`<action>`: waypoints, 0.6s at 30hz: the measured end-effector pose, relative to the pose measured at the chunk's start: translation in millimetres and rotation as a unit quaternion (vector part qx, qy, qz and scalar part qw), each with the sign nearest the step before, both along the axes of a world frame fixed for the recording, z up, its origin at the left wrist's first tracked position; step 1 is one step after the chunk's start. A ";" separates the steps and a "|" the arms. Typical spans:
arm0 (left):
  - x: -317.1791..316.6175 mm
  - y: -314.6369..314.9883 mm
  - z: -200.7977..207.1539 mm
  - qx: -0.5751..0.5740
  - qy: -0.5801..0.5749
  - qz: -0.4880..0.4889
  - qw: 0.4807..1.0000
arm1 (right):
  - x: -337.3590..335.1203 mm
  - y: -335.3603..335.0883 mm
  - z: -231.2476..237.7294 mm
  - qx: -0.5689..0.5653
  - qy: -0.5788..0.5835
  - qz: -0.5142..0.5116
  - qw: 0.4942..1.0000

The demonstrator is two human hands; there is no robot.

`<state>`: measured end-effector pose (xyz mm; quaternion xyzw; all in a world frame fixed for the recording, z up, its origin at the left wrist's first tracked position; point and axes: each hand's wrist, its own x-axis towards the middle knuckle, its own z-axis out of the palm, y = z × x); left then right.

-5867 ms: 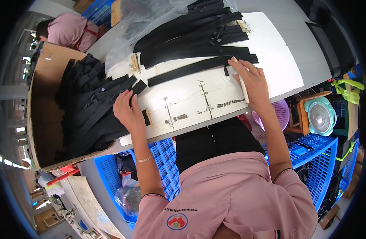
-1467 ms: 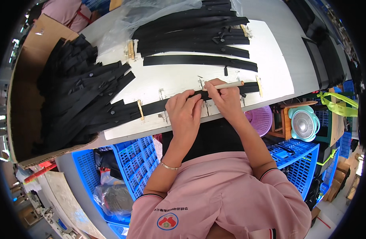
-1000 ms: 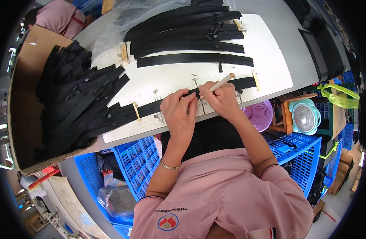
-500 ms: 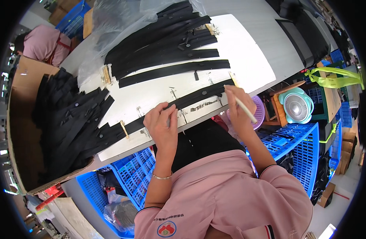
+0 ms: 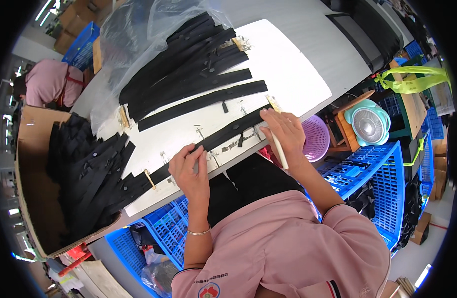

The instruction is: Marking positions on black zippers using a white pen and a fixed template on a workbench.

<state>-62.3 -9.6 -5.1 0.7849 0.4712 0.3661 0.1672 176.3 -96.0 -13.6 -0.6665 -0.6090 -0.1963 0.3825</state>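
- Head view: a black strip (image 5: pixel 222 133) lies flat on a white board (image 5: pixel 298 74), close to the board's near edge, and the board rests on a grey bench (image 5: pixel 330 57).
- Its long axis runs on a slant, rising from lower left to upper right across the person's front.
- The right end points up and away to the right, reaching a tan bar (image 5: pixel 273 103) at that side of the board.
- Toward the left it passes beneath the left hand and goes down to a second tan bar (image 5: pixel 149 179), which is set crosswise to it; where that end stops among the other strips cannot be told.
- A small black tab (image 5: pixel 241 140) sticks out from its near edge, pointing toward the person.
- The left hand (image 5: pixel 190 173) has thumb and fingertips on the strip near the middle of the board; whether its grip pinches or only presses cannot be told.
- The right hand (image 5: pixel 286 135) keeps a pale stick (image 5: pixel 279 154) in its grip, lower end toward the person, with fingertips at the strip's right end.
- Farther off, a separate black strip (image 5: pixel 193 104) lies at a gentler slant, beside a stack of strips (image 5: pixel 174 74).
- At left, a cardboard box (image 5: pixel 32 174) holds more strips.
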 end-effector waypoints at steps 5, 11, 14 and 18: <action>11.4 -1.5 2.9 0.007 0.009 0.005 1.000 | 3.6 -3.2 -18.4 -0.010 -0.053 0.001 0.999; 80.0 3.0 16.0 -0.024 -0.061 -0.109 0.992 | 6.0 -3.3 -15.7 -0.015 -0.027 0.004 1.000; 96.0 8.5 5.0 -0.039 -0.032 -0.124 0.991 | 6.5 -2.4 -10.6 -0.014 -0.012 0.014 1.000; 97.6 4.9 1.3 -0.016 -0.031 -0.112 0.993 | 12.0 9.6 9.7 0.000 0.028 0.040 0.999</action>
